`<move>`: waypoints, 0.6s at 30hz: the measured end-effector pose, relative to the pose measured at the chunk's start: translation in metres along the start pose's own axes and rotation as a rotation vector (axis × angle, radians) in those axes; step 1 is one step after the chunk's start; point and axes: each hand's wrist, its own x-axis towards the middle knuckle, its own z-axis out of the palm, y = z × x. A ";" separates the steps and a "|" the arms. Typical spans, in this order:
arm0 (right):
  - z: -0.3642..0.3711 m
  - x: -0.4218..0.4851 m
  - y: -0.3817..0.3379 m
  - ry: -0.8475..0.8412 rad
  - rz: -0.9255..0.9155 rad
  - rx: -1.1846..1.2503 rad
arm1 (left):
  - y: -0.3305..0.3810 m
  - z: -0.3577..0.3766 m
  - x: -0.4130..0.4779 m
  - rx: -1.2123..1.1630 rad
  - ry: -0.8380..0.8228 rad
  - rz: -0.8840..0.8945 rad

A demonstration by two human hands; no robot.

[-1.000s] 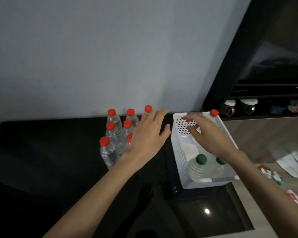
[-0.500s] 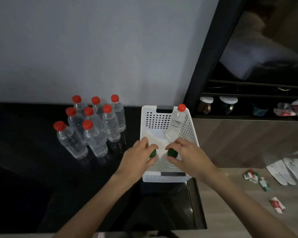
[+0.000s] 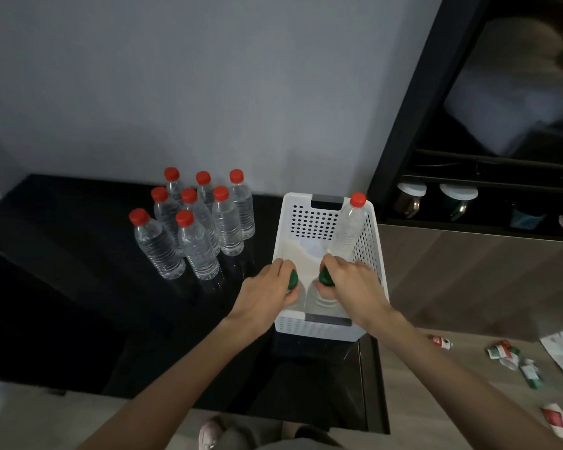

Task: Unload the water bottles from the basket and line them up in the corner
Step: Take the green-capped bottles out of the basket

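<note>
A second ago both hands were open in the air. Now the left hand [image 3: 267, 293] and the right hand [image 3: 351, 287] are down in the basket [image 3: 330, 329], side by side. Each one is curled round a bottle top: the left green-top bottle [image 3: 293, 280] and the right green-top bottle [image 3: 325, 277]. These two look ready to come out next. A red-top bottle [image 3: 350, 228] leans in the basket at 12 o'clock from the right hand. Eight standing bottles [image 3: 199, 245] wait on the dark worktop [image 3: 62, 287] at 10 o'clock from the basket. The hands hide most of both green-top bottles, so I cannot tell if they are lifted yet.
</note>
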 end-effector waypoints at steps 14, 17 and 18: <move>-0.070 0.012 -0.029 0.399 0.114 0.282 | -0.004 -0.076 0.023 -0.232 0.316 0.046; -0.095 0.028 -0.042 0.479 0.101 0.350 | -0.011 -0.104 0.025 -0.285 0.403 0.040; -0.104 0.033 -0.045 0.514 0.093 0.352 | -0.014 -0.113 0.025 -0.297 0.427 0.037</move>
